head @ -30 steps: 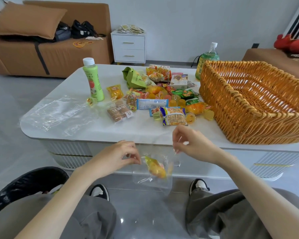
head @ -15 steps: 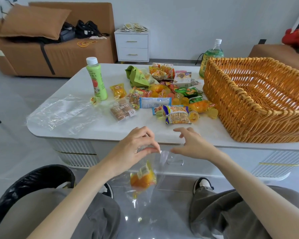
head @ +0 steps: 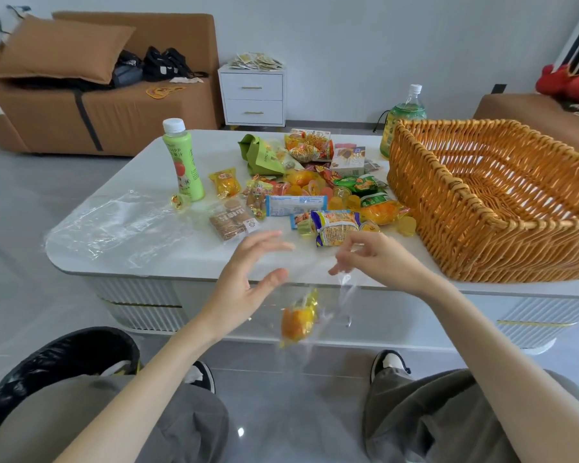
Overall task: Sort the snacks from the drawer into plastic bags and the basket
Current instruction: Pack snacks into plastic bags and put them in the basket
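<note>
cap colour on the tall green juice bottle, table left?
White: the cap on the tall green plastic juice bottle; head view shows it best.

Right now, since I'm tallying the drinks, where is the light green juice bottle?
In the head view, the light green juice bottle stands upright on the table, left of the snack pile, with a jelly cup at its base.

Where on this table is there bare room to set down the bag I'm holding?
The table is bare along its near edge in front of the biscuit pack, and between the green bottle and the green packet. From the snack pile to the basket it is crowded; flat plastic bags cover the left side.
</note>
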Demonstrator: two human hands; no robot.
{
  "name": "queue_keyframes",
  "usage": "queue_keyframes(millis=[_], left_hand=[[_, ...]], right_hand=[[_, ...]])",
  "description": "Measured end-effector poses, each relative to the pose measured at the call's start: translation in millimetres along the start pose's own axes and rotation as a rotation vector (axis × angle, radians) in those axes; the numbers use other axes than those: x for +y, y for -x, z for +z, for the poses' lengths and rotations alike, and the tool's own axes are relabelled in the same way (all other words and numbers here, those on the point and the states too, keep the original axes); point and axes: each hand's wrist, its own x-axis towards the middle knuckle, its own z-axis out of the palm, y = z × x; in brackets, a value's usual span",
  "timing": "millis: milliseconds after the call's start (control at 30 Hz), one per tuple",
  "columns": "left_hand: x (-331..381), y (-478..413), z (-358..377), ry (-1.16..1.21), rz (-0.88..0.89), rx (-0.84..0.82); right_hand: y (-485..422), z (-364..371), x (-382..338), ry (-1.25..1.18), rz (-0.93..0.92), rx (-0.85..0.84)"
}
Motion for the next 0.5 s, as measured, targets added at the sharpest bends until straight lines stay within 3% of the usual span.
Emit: queue_keyframes(millis=[167,333,400,500], left_hand=[[-2,-5,-7,0.249,-0.260,0.110],[-7,-8,-6,0.461,-0.527,0.471],[-11,-10,-12,0.603,-0.575,0.398],[-8,-13,-25,0.830,-0.526,0.001]], right_hand=[[10,-21,-11,-0.284,-0.106,0.027],[9,-36,-19,-0.780,-0.089,0.136],[4,-34,-22,-0.948,-0.089,0.142],[-5,-28,-26,-1.098,-0.073,0.126]])
